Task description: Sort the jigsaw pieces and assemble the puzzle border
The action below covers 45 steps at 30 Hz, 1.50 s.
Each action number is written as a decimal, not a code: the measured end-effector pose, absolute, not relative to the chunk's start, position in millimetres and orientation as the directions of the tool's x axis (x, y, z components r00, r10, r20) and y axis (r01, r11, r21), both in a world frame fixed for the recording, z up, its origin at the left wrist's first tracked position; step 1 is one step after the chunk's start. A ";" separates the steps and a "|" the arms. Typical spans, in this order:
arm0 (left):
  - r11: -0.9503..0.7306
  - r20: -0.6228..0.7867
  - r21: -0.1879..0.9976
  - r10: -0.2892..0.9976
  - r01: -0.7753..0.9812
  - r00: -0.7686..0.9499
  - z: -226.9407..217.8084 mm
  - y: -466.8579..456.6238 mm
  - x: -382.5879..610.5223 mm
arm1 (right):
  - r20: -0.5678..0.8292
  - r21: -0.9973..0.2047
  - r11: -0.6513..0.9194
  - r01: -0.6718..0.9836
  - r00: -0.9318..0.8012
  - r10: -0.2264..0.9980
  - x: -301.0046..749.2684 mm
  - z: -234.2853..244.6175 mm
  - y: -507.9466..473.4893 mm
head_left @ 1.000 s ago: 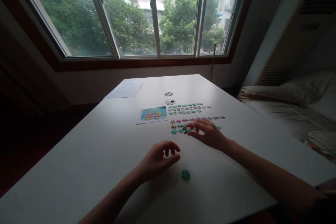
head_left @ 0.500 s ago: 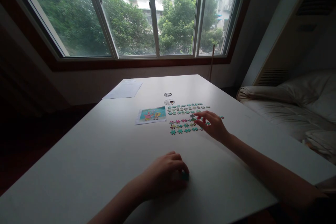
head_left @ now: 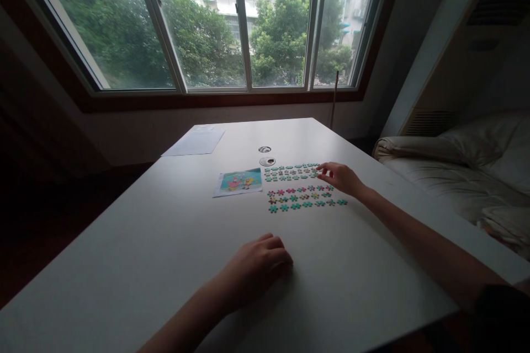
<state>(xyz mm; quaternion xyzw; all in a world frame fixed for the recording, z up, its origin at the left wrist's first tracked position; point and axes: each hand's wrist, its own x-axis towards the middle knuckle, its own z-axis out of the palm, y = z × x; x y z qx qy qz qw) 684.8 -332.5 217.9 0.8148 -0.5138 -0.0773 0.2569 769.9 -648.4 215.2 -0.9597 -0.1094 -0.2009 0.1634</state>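
Right hand [head_left: 343,177] at one o'clock, fingers [head_left: 328,166] narrow, left hand [head_left: 260,260] curled, holds unclear; puzzle pieces [head_left: 295,206] seem light, best edge-pinched.

Tabletop [head_left: 136,242] is smooth with a soft sheen; puzzle pieces [head_left: 295,206] appear matt; picture [head_left: 238,182] and sheet [head_left: 194,141] are paper; sofa [head_left: 434,171] looks leathery, creased.

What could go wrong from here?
1. The right hand is at the right end of the far puzzle rows; it might knock them askew.
2. The right forearm runs beside the near puzzle rows; a low sweep could disturb them.
3. The left hand is curled, hiding whatever may be under it; a poor grip could go unnoticed.
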 end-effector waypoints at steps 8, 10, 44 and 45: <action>-0.316 0.220 0.839 -0.546 -0.442 0.808 208.7 -332.0 697.6 | 0.256 -0.332 -0.937 0.111 0.966 0.023 793.4 190.9 -678.9; -0.233 0.146 0.927 -0.496 -0.293 0.856 209.4 -333.3 702.1 | 0.256 -0.333 -0.938 0.095 0.967 0.007 794.3 192.2 -679.6; -0.141 0.090 0.976 -0.431 -0.166 0.898 214.5 -334.8 705.3 | 0.648 -0.276 -0.717 0.640 0.675 0.353 686.6 213.4 -540.3; -0.202 0.140 0.947 -0.437 -0.248 0.889 215.7 -333.0 704.5 | 0.664 -0.273 -0.729 0.628 0.671 0.329 689.3 214.3 -545.5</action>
